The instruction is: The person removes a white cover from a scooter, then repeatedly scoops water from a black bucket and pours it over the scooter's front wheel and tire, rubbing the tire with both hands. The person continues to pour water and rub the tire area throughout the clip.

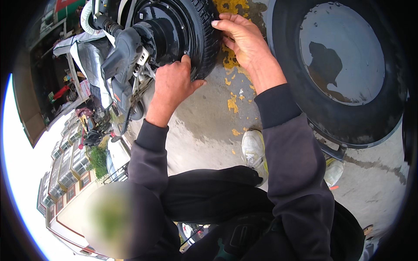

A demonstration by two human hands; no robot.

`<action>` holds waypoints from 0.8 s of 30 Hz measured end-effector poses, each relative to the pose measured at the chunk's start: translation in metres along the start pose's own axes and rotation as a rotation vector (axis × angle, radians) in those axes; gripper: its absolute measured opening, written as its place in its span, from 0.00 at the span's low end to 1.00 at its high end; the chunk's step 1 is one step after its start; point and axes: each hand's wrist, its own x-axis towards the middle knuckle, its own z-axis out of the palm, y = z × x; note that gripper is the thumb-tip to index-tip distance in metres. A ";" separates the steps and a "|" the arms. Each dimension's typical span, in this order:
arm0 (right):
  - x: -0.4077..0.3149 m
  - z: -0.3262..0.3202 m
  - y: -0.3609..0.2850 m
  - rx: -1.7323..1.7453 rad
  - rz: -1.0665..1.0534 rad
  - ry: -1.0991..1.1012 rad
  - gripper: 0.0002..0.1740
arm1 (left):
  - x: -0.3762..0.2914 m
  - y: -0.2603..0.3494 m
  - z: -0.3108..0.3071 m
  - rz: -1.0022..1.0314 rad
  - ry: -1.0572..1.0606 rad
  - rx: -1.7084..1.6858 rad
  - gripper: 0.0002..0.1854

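Observation:
A black tyre [207,36] sits on the wheel of a scooter, whose dark glossy hub [163,36] has small bolts round its rim. My left hand [174,83] lies against the lower edge of the wheel, fingers curled over the rim beside a bolt, thumb apart near the tyre. Whether those fingers grip the rim is hidden. At the tyre's right side my right hand [241,39] is raised, thumb and fingers spread at the tread, holding nothing that shows.
A large round black tub [287,65] with water [356,58] stands at the right. My white shoe [253,150] is on the concrete floor. Yellow paint patches [232,102] mark the ground. Cluttered shelves [65,81] and more vehicles are at the left.

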 end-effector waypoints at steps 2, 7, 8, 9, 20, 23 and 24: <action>-0.001 0.000 -0.002 0.001 0.048 -0.002 0.17 | 0.000 -0.001 0.001 -0.007 -0.006 0.000 0.34; 0.000 -0.001 -0.005 -0.025 0.048 -0.003 0.19 | -0.001 -0.003 0.004 0.018 0.050 -0.017 0.34; 0.000 -0.001 -0.005 -0.034 0.043 -0.001 0.19 | -0.001 -0.003 0.004 0.020 0.058 -0.021 0.34; 0.001 -0.002 -0.004 -0.050 0.044 -0.002 0.19 | -0.001 -0.003 0.004 0.017 0.057 -0.024 0.34; 0.001 -0.001 -0.006 -0.055 0.053 -0.037 0.17 | -0.001 -0.006 0.008 0.016 0.064 -0.043 0.32; 0.002 0.000 -0.008 -0.096 0.036 -0.036 0.16 | -0.002 -0.006 0.007 0.013 0.055 -0.042 0.32; 0.003 -0.001 -0.008 -0.111 0.021 -0.027 0.15 | -0.001 -0.005 0.007 0.014 0.059 -0.039 0.32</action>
